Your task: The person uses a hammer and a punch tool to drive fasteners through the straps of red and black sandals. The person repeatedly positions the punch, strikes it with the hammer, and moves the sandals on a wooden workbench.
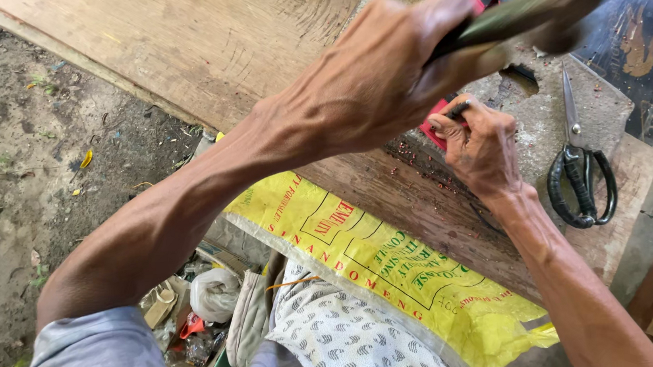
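Hammering step: your left hand (380,74) grips a raised, blurred hammer-like tool (533,8), right fingers (448,120) pinching a small dark punch (457,109) on red material (432,132); strike squarely.

One head-worn view looks steeply down, close over the workbench (458,219).

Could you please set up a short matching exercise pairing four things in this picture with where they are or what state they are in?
Things:
1. scissors
2. yellow sack
3. left hand
4. right hand

Places or states:
A. draped over the near bench edge
B. raised, gripping a blurred tool
C. lying flat on the bench at right
D. pinching a small dark tool on the red piece

Pairs: 1-C, 2-A, 3-B, 4-D
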